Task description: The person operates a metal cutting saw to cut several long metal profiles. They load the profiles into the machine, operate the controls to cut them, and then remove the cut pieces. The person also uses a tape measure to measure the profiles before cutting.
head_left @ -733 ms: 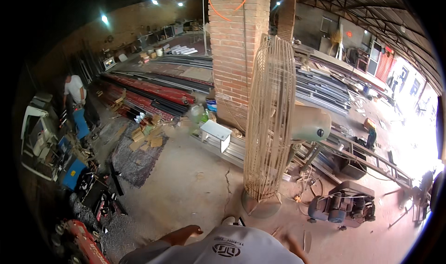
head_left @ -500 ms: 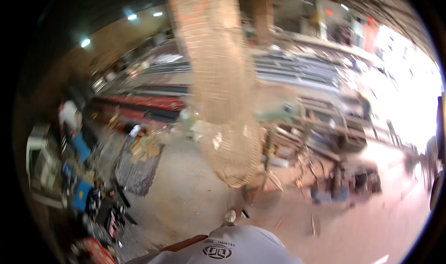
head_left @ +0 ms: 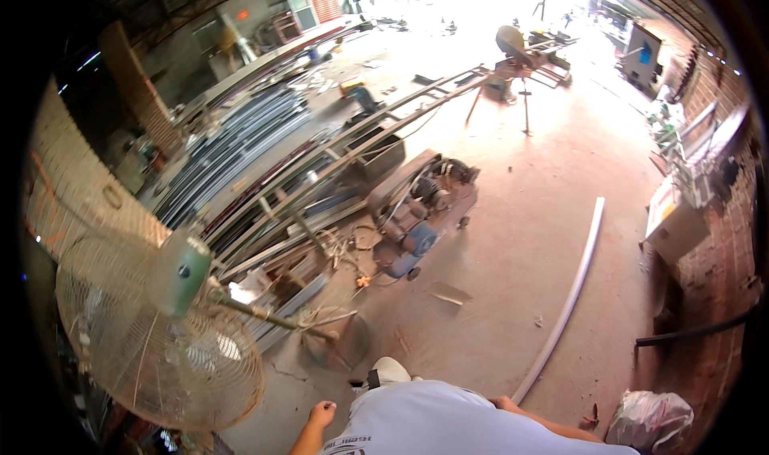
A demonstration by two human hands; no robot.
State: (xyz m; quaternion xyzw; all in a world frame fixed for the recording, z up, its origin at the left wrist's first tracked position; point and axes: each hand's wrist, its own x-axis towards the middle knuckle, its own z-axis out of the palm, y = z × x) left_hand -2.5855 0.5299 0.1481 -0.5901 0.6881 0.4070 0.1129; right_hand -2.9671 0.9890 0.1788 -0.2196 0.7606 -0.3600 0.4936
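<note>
My left hand hangs at the lower edge, left of my white shirt. Its fingers look curled in, and nothing sticks out of them. To its left stands a large pedestal fan with a dusty wire cage and a green motor housing. My right hand shows only in part beside the shirt, its fingers hidden. A long pale pipe or strip ends right by that hand in the picture; whether the two touch I cannot tell.
A wheeled air compressor stands ahead. Behind it, a long metal frame runs toward a machine on legs. Metal bars lie at left. A white box and a plastic bag line the right wall.
My view has swung right, so the fan has shifted from the middle to the left. The compressor, the pale strip, the right wall and my hands now show.
</note>
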